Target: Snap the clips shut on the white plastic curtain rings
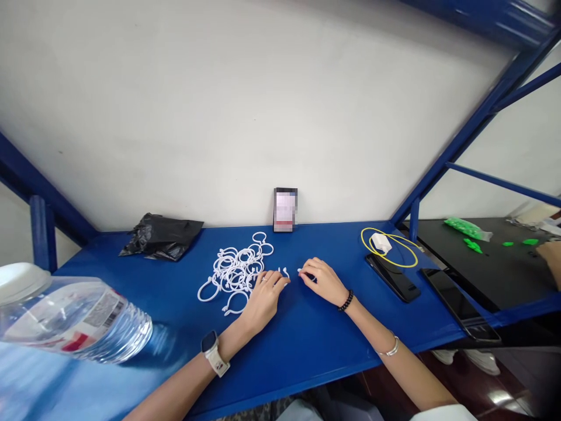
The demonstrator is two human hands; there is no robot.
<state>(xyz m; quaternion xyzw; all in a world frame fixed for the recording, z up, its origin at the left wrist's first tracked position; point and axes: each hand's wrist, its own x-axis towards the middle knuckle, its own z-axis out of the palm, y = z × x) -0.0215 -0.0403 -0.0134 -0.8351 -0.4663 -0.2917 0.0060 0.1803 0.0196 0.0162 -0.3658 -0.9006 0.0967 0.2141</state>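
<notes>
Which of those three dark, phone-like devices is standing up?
The black-framed rectangular device with the pale screen, upright by the white wall. The others lie flat: one black device by the looped yellow cable, another black device farther right.

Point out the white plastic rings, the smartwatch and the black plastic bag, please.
White plastic rings [237, 271]: head view, pile's middle.
Smartwatch [209, 341]: head view, dark screen.
Black plastic bag [163, 237]: head view, crumpled middle.

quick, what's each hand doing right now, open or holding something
Left hand: fingers closed, apparently pinching a white ring, mostly hidden.
Right hand: closed, pinching another white ring between thumb and fingers.
</notes>
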